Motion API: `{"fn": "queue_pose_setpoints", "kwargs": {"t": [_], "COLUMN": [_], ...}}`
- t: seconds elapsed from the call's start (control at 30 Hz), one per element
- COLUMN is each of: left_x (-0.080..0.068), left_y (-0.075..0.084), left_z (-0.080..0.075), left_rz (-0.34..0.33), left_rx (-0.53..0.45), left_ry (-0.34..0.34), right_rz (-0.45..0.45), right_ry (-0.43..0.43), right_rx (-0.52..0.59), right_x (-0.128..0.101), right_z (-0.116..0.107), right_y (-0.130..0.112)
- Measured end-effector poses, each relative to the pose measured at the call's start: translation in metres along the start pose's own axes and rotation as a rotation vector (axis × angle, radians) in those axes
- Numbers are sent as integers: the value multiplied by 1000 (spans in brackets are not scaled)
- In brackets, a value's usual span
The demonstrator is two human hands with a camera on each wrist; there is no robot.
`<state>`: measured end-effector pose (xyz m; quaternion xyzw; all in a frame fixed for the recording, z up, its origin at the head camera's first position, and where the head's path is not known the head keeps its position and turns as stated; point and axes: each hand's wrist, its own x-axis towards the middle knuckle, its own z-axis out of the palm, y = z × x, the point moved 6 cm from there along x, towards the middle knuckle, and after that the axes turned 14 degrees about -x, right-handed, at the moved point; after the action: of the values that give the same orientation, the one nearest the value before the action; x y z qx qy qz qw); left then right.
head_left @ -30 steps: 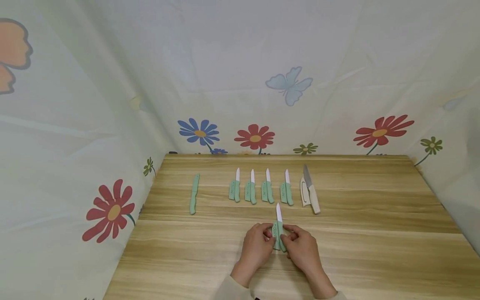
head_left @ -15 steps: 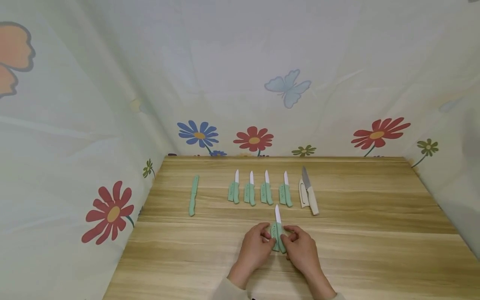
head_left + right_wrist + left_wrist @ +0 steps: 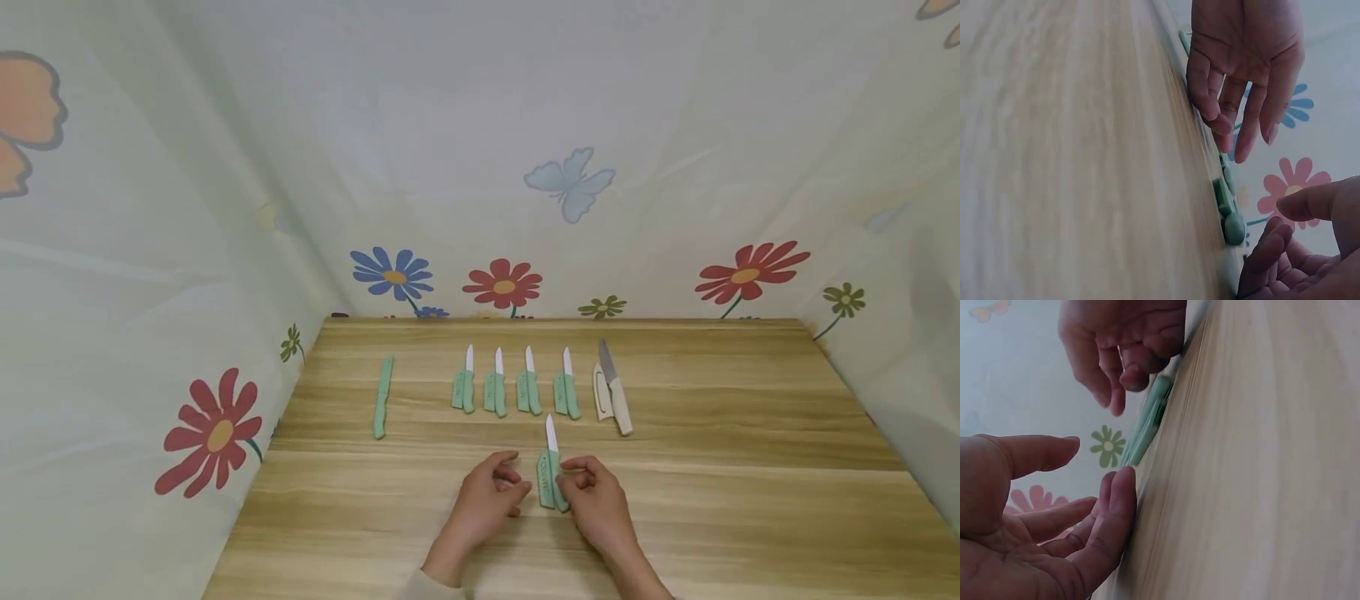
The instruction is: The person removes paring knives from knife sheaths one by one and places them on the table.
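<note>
A green-handled paring knife (image 3: 556, 482) with a white blade lies on the table, blade pointing away from me. Its green blade sheath (image 3: 545, 483) lies along the handle's left side. My left hand (image 3: 483, 500) is off to the left of the sheath, thumb and fingers apart and holding nothing. Close by the handle's right side is my right hand (image 3: 598, 507), its fingers loosely bent. In the right wrist view the right thumb (image 3: 1310, 206) stands apart from the fingers, and nothing shows between them. The left wrist view shows the knife pair (image 3: 1147, 425) low on the tabletop between both hands.
Behind, several similar green knives (image 3: 531, 392) lie in a row, each beside its sheath. A beige-handled knife (image 3: 619, 404) with a white sheath (image 3: 602, 393) ends the row at right. One sheathed green knife (image 3: 382, 398) lies far left. Flower-printed cloth surrounds the wooden table (image 3: 735, 500).
My left hand has let go of the sheath and drawn back to the left. The right hand stays by the handle. The head view has shifted slightly.
</note>
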<state>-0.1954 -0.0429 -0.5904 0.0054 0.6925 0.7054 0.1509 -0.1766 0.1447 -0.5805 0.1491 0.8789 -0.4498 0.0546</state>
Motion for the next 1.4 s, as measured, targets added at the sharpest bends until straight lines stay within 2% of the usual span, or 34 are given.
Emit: {"fn": "queue_pose_setpoints", "kwargs": {"t": [0.2, 0.33, 0.43, 0.63, 0.83, 1.13, 1.23, 1.4], "left_x": [-1, -2, -3, -6, -14, -26, -25, -19], "left_y": [7, 13, 19, 31, 42, 50, 47, 37], "left_z": [-25, -47, -64, -95, -129, -178, -191, -201], "left_rz": [45, 58, 70, 98, 114, 103, 83, 40], "left_rx": [15, 20, 25, 97, 138, 238, 251, 223], "left_ry": [29, 94, 161, 293, 444, 575, 602, 577], "right_rz": [-78, -125, -151, -191, -221, -254, -256, -241], "right_ry": [-8, -45, -110, -304, -432, -535, -563, -618], "right_rx": [56, 130, 206, 393, 462, 538, 563, 584], "right_x": [-5, -9, -11, -13, -14, -9, -7, -3], "right_z": [10, 20, 32, 61, 84, 122, 138, 166], "right_y": [-17, -36, -53, -81, -107, -138, -146, -152]}}
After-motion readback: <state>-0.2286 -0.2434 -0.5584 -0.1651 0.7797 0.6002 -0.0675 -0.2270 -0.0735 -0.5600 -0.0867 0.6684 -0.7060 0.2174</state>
